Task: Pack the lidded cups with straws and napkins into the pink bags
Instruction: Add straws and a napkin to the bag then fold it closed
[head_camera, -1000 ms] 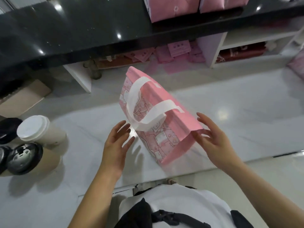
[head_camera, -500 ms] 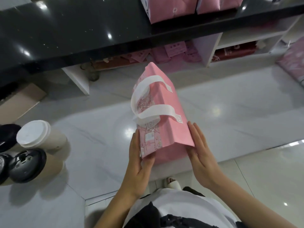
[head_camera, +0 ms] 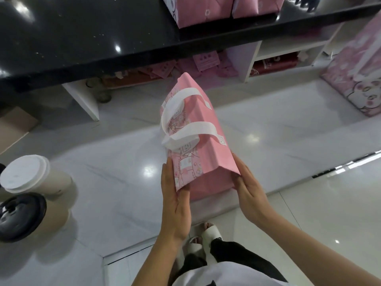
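A pink bag (head_camera: 204,131) with white handles and a cartoon print stands on the white counter (head_camera: 115,174) near its front edge. My left hand (head_camera: 175,201) lies flat against the bag's left side, and my right hand (head_camera: 249,195) presses its right side; the bag is held between both palms. At the far left stand lidded paper cups: one with a white lid (head_camera: 26,174) and one with a black lid (head_camera: 20,215) in front of it. No straws or napkins are visible.
A black upper counter (head_camera: 92,44) runs across the back, with more pink bags (head_camera: 206,9) on it. Another pink bag (head_camera: 354,73) stands at the right edge. Shelves under the black counter hold pink packets (head_camera: 206,62). The floor and my feet show below the counter's edge.
Both hands have closed in on the bag's sides. The bag went from tilted and loose to standing upright between my palms, nearer the counter's front edge.
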`<state>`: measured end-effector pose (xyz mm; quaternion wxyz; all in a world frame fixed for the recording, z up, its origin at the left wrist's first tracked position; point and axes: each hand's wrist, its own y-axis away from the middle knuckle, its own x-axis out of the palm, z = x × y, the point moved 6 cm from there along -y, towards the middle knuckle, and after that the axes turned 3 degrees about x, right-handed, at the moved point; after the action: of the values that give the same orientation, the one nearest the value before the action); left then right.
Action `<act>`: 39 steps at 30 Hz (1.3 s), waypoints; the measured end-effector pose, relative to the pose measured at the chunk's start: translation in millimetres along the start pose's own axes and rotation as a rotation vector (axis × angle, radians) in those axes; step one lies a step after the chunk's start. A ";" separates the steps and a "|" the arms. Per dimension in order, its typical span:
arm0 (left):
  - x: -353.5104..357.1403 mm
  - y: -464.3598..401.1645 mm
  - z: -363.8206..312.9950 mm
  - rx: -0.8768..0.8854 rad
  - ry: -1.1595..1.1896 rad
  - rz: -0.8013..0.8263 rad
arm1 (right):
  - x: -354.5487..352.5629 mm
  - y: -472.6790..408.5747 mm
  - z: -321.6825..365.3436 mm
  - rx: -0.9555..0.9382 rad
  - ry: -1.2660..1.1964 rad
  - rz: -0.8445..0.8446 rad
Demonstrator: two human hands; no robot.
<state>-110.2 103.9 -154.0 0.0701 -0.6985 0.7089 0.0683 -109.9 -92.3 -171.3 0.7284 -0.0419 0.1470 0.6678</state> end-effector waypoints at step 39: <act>345.9 -49.1 -259.5 0.532 0.006 0.083 | -409.4 -32.0 82.6 -0.272 -0.313 -0.205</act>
<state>-67.1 -286.7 33.2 0.2460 -0.6262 0.7301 -0.1198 -91.7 -467.7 13.7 0.7939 -0.0505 -0.0643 0.6025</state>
